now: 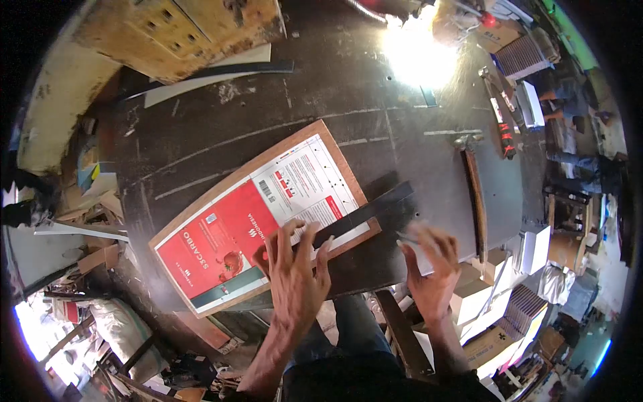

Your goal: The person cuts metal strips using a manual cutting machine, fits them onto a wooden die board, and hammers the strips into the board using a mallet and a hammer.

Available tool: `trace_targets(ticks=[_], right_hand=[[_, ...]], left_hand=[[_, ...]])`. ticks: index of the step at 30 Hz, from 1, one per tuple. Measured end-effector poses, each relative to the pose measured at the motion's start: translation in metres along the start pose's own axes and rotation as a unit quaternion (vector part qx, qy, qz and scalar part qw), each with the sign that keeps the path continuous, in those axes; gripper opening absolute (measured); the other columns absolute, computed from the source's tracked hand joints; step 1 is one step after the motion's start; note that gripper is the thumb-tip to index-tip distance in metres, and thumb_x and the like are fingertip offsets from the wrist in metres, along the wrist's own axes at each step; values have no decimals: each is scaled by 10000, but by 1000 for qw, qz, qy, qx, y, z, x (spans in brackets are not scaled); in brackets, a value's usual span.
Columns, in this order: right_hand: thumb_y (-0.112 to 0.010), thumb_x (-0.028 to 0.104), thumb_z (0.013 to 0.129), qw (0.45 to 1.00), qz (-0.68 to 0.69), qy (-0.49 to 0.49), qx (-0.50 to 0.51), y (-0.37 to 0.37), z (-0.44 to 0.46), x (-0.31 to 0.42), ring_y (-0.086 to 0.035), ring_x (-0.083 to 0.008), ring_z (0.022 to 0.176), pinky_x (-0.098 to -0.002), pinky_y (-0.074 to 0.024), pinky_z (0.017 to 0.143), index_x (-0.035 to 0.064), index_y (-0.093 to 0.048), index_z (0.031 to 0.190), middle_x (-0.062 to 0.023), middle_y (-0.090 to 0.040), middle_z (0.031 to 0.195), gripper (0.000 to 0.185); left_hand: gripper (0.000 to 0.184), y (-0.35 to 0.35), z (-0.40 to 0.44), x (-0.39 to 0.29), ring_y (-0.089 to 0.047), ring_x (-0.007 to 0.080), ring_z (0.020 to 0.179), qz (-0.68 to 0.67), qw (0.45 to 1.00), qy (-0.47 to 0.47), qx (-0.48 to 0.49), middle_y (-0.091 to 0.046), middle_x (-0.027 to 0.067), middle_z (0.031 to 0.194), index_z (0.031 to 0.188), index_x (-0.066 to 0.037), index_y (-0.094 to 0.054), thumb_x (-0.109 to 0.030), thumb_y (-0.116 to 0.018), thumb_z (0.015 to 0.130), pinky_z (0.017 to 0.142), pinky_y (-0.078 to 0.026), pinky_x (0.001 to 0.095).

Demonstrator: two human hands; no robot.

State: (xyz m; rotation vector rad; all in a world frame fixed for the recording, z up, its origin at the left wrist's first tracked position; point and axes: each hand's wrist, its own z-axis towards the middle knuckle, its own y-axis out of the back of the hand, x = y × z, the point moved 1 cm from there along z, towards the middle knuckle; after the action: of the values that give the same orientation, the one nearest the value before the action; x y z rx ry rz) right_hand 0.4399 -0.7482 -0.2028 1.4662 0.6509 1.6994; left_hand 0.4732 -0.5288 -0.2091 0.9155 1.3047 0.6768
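A red and white printed sheet (234,238) lies on a brown, curved-edged board (345,161) on the dark table. Across the board's near side runs a long, dark flat strip (382,204), its far end jutting past the board's right edge. My left hand (295,278) is bent over this strip, fingers and thumb about it, hiding its middle part. To the right, my right hand (432,264) hovers by the table's near edge, apart from the board. Its fingers are curled and blurred by motion, so whether something small is between them cannot be told.
A hammer (477,201) lies right of my right hand, with a red-marked tool (502,127) beyond it. A bright lamp (422,50) shines at the back. A worn yellowish metal block (181,33) stands back left. Cardboard boxes (485,288) are stacked off the right side.
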Motion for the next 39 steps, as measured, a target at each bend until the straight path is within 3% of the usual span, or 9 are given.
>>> trace_targets(ticks=[4, 7, 12, 14, 15, 19, 28, 38, 39], right_hand=[[-727, -7, 840, 989, -84, 16, -122, 22, 9, 6, -687, -237, 806, -341, -552, 691, 49, -735, 1055, -101, -714, 866, 222], [-766, 33, 837, 997, 69, -38, -26, 27, -13, 3, -707, -189, 744, -298, -557, 675, 9, -742, 1006, -120, -738, 888, 173], [-793, 56, 847, 949, 218, -162, 158, 52, -11, 53, -711, -105, 818, -260, -557, 716, -6, -738, 1009, -116, -753, 943, 182], [-780, 47, 860, 841, 473, -211, 154, 62, 5, 93, -715, -131, 861, -278, -575, 755, -23, -723, 1036, -108, -751, 954, 198], [-757, 24, 875, 795, 555, -186, 163, 73, 17, 122, -716, -168, 902, -300, -587, 791, -58, -692, 1072, -131, -743, 957, 223], [-701, -10, 900, 796, 532, -64, 281, 91, 28, 217, -721, -173, 765, -278, -582, 688, -76, -671, 1071, -136, -722, 870, 186], [-666, 37, 928, 648, 526, 159, 528, 32, -110, 432, -698, -171, 628, -268, -569, 578, -57, -654, 956, -118, -706, 783, 99], [-686, 42, 925, 457, 375, 261, 763, -37, -456, 612, -713, -190, 685, -297, -600, 640, -69, -646, 966, -148, -711, 818, 125], [-704, 61, 916, 424, 344, 298, 783, -52, -483, 617, -719, -197, 801, -301, -590, 703, -76, -649, 1047, -156, -720, 912, 198]], left_hand=[[309, 3, 17, 3, -550, 312, 1101, -27, 999, 45, 14, -585, 127, 1055, 1051, -83, -615, -30, -771, 789, 925, -424, 449], [286, 4, 17, 7, -694, 298, 829, -158, 981, 87, 77, -680, 142, 921, 1062, -29, -627, -22, -759, 808, 691, -539, 397], [125, 101, -1, -30, -725, 232, 813, -196, 977, 64, 45, -696, 134, 813, 915, 3, -735, -20, -781, 801, 709, -567, 353], [209, 160, -26, -40, -729, 202, 818, -340, 933, 95, 62, -729, 108, 893, 995, -6, -742, 66, -722, 799, 693, -573, 346], [197, 188, -40, -46, -707, 119, 783, -368, 919, 131, 60, -745, 56, 854, 982, -22, -756, 63, -720, 808, 657, -562, 298], [255, 280, -113, -42, -679, 90, 760, -401, 901, 157, 49, -731, 60, 886, 980, -6, -736, 89, -672, 752, 640, -518, 236], [195, 336, -379, -3, -631, 83, 721, -434, 806, 266, -301, -713, 27, 830, 1041, -8, -727, -71, -760, 859, 676, -538, 265], [187, 298, -720, 33, -601, 87, 676, -322, 547, 423, -646, -638, 7, 703, 1005, -35, -759, -109, -784, 834, 613, -459, 256], [187, 292, -750, 29, -601, 87, 676, -306, 521, 437, -666, -638, 7, 703, 1005, -35, -759, -109, -784, 834, 613, -459, 256]])
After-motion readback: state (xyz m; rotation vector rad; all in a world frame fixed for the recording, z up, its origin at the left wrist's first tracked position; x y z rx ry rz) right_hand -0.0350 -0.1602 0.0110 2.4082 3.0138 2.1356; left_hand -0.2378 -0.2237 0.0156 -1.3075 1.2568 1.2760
